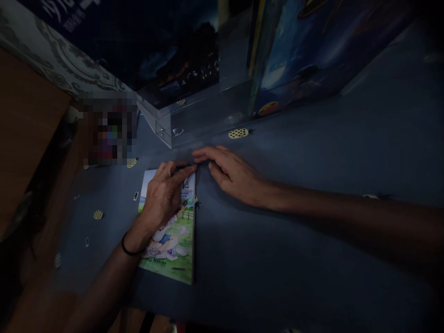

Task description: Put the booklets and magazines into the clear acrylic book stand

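A thin paperback book (183, 254) lies closed on the blue tabletop, its cover painted with green grass and a figure in blue and white. Across its upper part rests my left hand (164, 189), wearing a dark band at the wrist. The thumb of that hand lies over the cover and the index finger runs along the top edge, closed together at the upper right corner. My right hand (234, 175) is just right of that corner, fingers stretched out and nearly meeting the left fingertips. Nothing shows in the right hand. The left hand covers part of the book's title.
Behind the hands stands a clear plastic holder (208, 122) with large dark-covered books (180, 51) upright in it. A blurred-out item (109, 134) sits at the far left. The blue tablecloth (277, 259) carries pineapple prints. The table's front edge runs below the book.
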`<state>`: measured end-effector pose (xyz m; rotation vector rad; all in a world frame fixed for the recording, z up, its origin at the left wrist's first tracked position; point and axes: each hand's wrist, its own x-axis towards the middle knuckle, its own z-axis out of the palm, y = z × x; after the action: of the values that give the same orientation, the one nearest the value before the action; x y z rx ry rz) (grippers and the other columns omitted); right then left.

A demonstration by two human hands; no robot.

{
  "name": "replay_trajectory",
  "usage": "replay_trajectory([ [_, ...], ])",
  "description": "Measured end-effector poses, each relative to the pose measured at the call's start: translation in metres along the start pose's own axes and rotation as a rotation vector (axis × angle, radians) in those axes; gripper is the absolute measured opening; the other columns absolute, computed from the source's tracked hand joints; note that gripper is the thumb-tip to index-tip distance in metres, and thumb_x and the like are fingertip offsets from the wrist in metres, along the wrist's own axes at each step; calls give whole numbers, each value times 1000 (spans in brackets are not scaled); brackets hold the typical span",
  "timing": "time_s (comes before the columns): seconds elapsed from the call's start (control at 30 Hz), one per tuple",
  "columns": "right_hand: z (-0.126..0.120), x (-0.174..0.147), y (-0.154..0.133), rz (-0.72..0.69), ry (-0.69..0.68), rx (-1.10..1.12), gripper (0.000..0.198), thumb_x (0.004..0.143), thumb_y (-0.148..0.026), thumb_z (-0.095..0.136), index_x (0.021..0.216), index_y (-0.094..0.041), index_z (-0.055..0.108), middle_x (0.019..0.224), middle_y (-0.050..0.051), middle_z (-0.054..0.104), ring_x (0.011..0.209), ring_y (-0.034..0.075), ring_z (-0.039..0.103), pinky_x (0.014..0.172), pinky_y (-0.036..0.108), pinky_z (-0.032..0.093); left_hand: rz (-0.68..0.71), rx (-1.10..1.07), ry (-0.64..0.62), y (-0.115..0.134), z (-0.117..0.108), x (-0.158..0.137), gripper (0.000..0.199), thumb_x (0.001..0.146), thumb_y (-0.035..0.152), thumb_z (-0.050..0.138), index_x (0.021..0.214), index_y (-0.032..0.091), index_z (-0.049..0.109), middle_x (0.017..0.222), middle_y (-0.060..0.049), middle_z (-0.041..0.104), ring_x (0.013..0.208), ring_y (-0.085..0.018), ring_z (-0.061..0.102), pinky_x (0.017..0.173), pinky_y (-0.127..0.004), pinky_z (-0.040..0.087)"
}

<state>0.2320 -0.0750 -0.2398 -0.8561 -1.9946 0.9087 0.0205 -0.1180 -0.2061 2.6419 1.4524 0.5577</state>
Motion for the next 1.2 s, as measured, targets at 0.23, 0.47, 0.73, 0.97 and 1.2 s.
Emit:
replay_trajectory([
  [0.23, 1, 0, -2, -34, -45, -24, 46, 93, -7, 41, 132, -25, 58, 130, 7, 67, 122, 24, 62, 107, 51, 49, 78, -89, 28, -2, 2, -2, 39, 101, 10, 42, 125, 24, 69, 129, -10, 65, 114, -23, 60, 96, -43, 52],
  [0.47, 0, 0, -4, -104, -103, -32, 48, 92, -5, 41, 135, -20, 57, 121, 7, 72, 123, 23, 59, 104, 47, 47, 69, -81, 82, -3, -5, -11, 34, 99, 8, 45, 115, 21, 73, 121, -10, 68, 109, -22, 62, 92, -40, 53],
  [0.73, 2, 0, -3, -135, -129, -93, 41, 92, -7, 42, 125, -18, 64, 118, 8, 74, 115, 24, 62, 102, 48, 48, 216, -47, -30, 25, -14, -51, 36, 98, 8, 49, 125, 22, 68, 122, -14, 67, 116, -27, 59, 91, -45, 54],
  [0.97, -1, -1, -5, -129, -146, -150, 38, 96, -14, 43, 127, -19, 63, 120, 9, 72, 115, 25, 63, 100, 46, 50, -52, -420, 32, 30, -35, -77, 31, 104, 17, 43, 111, 23, 73, 109, -7, 72, 103, -20, 68, 88, -34, 55],
  [1.2, 6, -5, -12, -216, -195, -318, 36, 103, -23, 40, 128, -21, 66, 121, 11, 72, 113, 27, 65, 99, 51, 53, -492, 132, 35, -13, -33, -74, 46, 101, 36, 44, 139, 13, 57, 121, -14, 68, 112, -32, 59, 101, -48, 48],
])
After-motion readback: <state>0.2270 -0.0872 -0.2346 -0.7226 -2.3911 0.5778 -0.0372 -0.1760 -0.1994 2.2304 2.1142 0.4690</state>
